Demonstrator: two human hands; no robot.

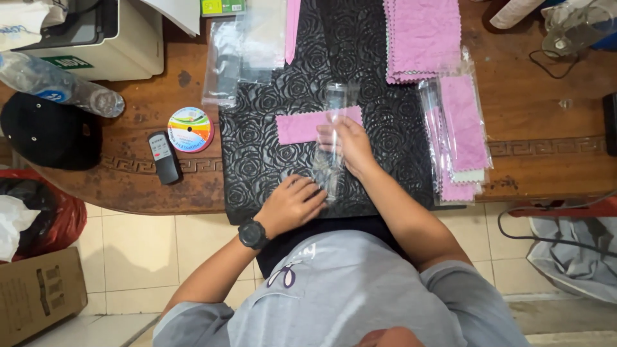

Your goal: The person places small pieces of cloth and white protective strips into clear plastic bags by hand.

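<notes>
Both hands work one clear plastic sleeve lying lengthwise on the black embossed mat: the right hand has its fingers spread flat on the sleeve's middle, pressing it down where a pink cloth strip crosses underneath, and the left hand, curled with a black watch on the wrist, pins the near end by the mat's front edge. To the right, bagged pink cloths lie fanned just beside the mat's edge, and a stack of loose pink cloths with zigzag edges sits at the far end. Empty clear bags overlap the mat's far left corner. Left of the mat the wood is more open, holding a round, rainbow-coloured disc, a small dark remote, a black cap and a lying plastic bottle. The wooden table has a carved border along its curved front edge; pale floor tiles show below, with a cardboard box at the left.
</notes>
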